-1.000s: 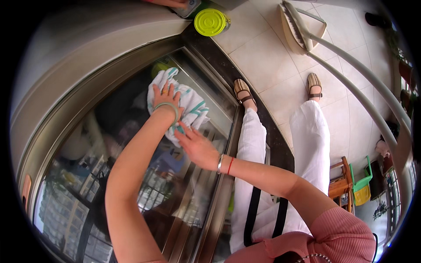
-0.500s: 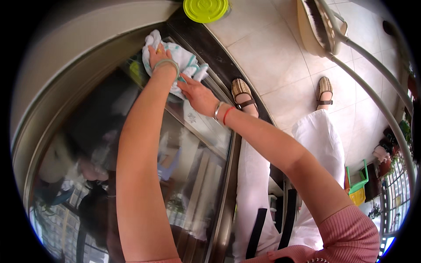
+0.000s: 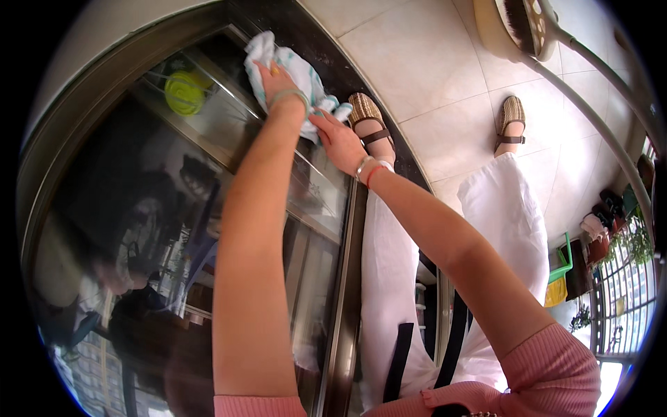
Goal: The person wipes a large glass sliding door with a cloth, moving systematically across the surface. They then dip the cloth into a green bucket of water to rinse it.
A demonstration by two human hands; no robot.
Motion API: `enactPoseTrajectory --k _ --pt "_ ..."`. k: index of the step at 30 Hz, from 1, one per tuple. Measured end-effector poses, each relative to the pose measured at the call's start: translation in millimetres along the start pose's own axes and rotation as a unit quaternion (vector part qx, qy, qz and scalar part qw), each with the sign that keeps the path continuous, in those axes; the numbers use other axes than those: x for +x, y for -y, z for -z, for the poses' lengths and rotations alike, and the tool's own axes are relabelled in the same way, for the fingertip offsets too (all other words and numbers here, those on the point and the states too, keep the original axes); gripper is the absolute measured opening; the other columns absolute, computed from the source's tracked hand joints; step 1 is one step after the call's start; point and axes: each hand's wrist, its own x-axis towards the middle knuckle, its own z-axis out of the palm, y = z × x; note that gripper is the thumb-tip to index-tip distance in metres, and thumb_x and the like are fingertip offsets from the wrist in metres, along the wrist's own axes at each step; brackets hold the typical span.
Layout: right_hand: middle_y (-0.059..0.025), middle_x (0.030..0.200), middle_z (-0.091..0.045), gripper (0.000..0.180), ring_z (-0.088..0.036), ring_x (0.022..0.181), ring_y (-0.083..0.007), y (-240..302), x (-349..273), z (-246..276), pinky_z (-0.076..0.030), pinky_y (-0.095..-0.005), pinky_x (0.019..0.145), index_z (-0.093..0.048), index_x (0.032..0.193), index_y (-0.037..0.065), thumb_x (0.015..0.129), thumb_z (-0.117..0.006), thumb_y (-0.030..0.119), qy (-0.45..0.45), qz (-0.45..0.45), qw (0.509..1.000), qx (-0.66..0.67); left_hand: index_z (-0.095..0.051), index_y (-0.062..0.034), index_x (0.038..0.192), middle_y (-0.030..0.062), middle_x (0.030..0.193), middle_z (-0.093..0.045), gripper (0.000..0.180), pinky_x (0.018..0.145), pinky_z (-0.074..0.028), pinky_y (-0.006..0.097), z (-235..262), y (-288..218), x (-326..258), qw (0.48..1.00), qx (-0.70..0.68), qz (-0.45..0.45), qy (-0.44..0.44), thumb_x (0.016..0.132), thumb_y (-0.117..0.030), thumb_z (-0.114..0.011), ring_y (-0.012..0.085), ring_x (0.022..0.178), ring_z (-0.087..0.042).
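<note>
A white cloth with green stripes (image 3: 303, 69) lies bunched on a framed glass pane (image 3: 139, 201) at the upper left. My left hand (image 3: 280, 85) presses down on the cloth, its fingers bent into the fabric; a ring and a pale green bangle show on that arm. At the cloth's near edge, my right hand (image 3: 340, 142) has its fingertips on the fabric, partly hidden in its folds. A silver bracelet and a red string circle the right wrist. Reflections cover much of the glass, including a yellow-green round shape (image 3: 184, 92).
A dark ledge (image 3: 333, 55) with a metal frame borders the glass. My two feet in woven shoes (image 3: 511, 115) stand on pale floor tiles (image 3: 445, 62). A beige dustpan and brush with long handles (image 3: 511, 31) stand at the upper right. Green plastic furniture (image 3: 566, 257) and plants (image 3: 632, 240) are at the far right.
Both hands and the cloth have shifted slightly up and to the right in the view. The yellow-green lid at the top has left the picture, and its reflection shows more fully.
</note>
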Motion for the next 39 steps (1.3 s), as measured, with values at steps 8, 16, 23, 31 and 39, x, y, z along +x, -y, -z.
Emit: enactPoseTrajectory --k 8,16,23,31,39 --pt "-0.0165 0.131 -0.055 0.033 -0.062 0.099 -0.0423 17.3 -92.9 12.4 -0.051 -0.0479 0.085 -0.056 0.113 0.010 0.082 -0.051 -0.001 0.015 -0.131 0.991 -0.001 -0.035 -0.0209 0.152 0.0126 0.160 -0.024 0.060 0.112 0.000 0.068 -20.3 -69.1 -67.6 0.991 -0.037 -0.130 0.007 0.099 -0.048 -0.035 0.0303 0.150 -0.014" --pt "-0.0193 0.127 -0.057 0.032 -0.059 0.104 -0.0424 110.7 -155.5 36.4 -0.050 -0.0451 0.088 -0.056 0.110 0.004 0.077 -0.056 -0.001 0.060 -0.147 0.987 0.018 -0.060 -0.0323 0.131 0.0128 0.156 -0.032 0.041 0.113 -0.001 0.066 -50.9 -64.1 -138.3 0.958 -0.117 -0.261 -0.002 0.094 -0.042 -0.046 0.0327 0.149 -0.016" --pt "-0.0263 0.130 -0.055 0.029 -0.064 0.092 -0.0444 226.6 -208.3 55.6 -0.055 -0.0470 0.080 -0.060 0.110 0.005 0.081 -0.061 0.002 0.061 -0.101 0.992 0.048 -0.053 -0.0328 0.139 0.0115 0.159 -0.028 0.046 0.115 -0.003 0.064 -14.8 20.3 -250.4 0.938 -0.090 -0.331 0.059 0.094 -0.043 -0.045 0.0325 0.150 -0.011" --pt "-0.0179 0.129 -0.056 0.027 -0.063 0.088 -0.0347 370.8 -261.7 83.6 -0.053 -0.0406 0.078 -0.060 0.111 0.007 0.085 -0.064 0.009 0.098 0.053 0.988 0.109 -0.033 -0.0325 0.152 0.0145 0.163 -0.012 0.062 0.106 -0.005 0.075 21.6 116.4 -389.6 0.934 0.015 -0.321 0.158 0.094 -0.049 -0.047 0.0447 0.148 0.003" --pt "-0.0164 0.139 -0.044 0.036 -0.047 0.106 -0.0312 435.3 -297.7 98.3 -0.042 -0.0379 0.097 -0.053 0.120 0.005 0.088 -0.064 0.017 0.168 0.175 0.965 0.102 -0.026 -0.0293 0.155 0.0184 0.163 -0.005 0.066 0.100 -0.003 0.081 25.8 181.8 -491.1 0.941 0.024 -0.310 0.132 0.095 -0.049 -0.045 0.0462 0.147 0.008"
